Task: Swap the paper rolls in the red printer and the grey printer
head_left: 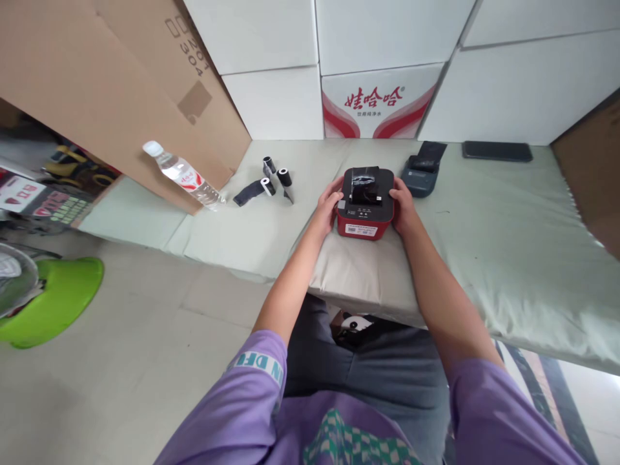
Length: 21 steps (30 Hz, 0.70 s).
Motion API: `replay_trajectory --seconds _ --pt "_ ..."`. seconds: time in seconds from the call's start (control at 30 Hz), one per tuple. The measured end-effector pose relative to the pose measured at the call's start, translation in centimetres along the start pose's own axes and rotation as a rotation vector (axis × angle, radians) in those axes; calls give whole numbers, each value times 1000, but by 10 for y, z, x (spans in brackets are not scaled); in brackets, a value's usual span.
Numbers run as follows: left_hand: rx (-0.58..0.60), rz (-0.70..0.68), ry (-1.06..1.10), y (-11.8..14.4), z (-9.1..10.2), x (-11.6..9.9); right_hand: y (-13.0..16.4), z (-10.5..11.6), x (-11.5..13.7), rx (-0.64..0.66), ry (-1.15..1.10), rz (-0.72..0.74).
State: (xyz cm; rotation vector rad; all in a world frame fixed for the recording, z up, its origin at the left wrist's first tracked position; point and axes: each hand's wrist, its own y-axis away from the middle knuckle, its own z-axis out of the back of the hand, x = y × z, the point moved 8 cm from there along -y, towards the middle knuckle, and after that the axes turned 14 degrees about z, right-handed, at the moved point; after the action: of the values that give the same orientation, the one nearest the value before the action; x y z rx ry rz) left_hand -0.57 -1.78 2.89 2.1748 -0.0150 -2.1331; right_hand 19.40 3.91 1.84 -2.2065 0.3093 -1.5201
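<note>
A small red-and-black printer (pixel 365 201) sits near the front edge of the pale padded surface (pixel 508 245), its top showing a dark roll. The left hand (pixel 328 208) and right hand (pixel 403 205) press against its two sides, fingers curled around the casing. Just behind stands a darker device (pixel 420 174), with black rolls (pixel 271 181) and a water bottle (pixel 183 175) lying off to the left.

Both bare forearms reach forward from purple short sleeves, converging slightly. The left hand (pixel 328 208) and the right hand (pixel 403 208) face each other, palms inward, fingers curled in a two-sided grip.
</note>
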Motion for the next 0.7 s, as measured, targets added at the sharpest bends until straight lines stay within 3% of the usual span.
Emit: replay_trajectory --seconds 0.27,0.7 --pt "-29 -180 -300 15 4 -21 1 0 2 -21 22 16" --pt "118 -239 -252 8 2 -33 0 1 -3 -9 -68 34"
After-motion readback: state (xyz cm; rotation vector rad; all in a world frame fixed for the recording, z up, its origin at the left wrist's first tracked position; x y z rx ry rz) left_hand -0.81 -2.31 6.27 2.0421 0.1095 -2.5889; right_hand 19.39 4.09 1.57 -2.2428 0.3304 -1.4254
